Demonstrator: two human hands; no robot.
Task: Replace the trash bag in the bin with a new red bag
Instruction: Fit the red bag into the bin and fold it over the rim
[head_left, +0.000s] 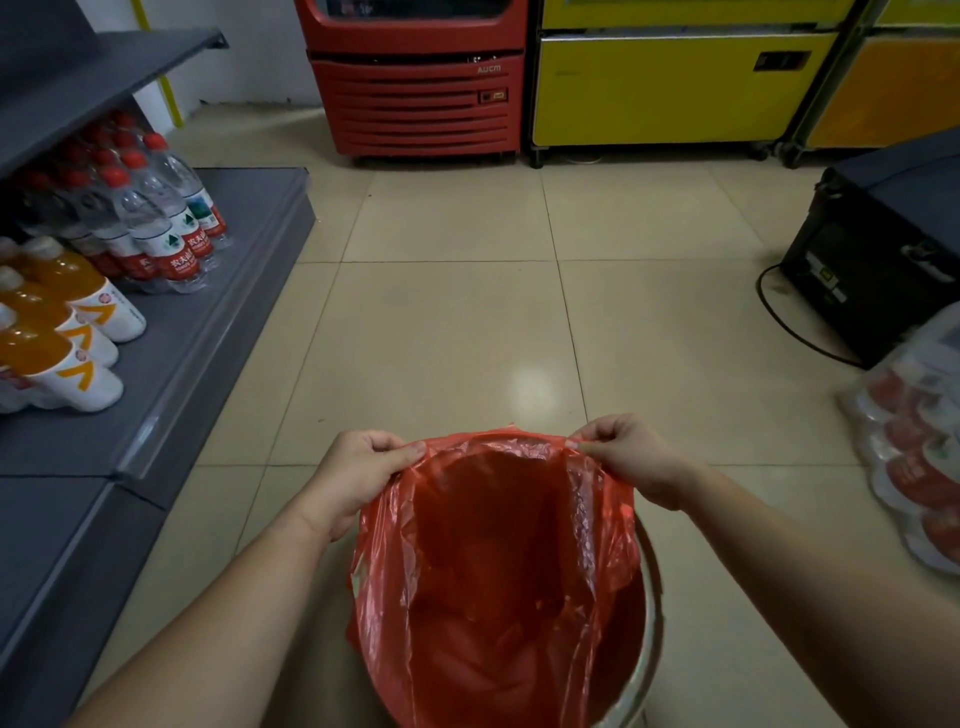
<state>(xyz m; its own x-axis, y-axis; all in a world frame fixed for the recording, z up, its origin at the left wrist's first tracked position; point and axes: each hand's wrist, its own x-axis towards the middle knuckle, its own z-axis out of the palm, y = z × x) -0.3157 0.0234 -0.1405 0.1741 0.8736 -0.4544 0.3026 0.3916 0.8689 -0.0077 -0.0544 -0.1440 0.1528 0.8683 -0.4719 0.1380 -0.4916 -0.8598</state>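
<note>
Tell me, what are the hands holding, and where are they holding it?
Both hands hold the red bag by its open top edge: the left hand pinches the left side, the right hand the right side.

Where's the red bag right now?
In the head view, bottom centre: the red bag hangs open between left hand and right hand, over the bin.

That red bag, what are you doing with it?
A person is fitting a red bag into a bin on a shop floor. The left hand and the right hand each pinch the bag's top edge, holding its mouth open above the bin. The bag hangs down inside, but its edge is not yet folded over the rim.
</note>
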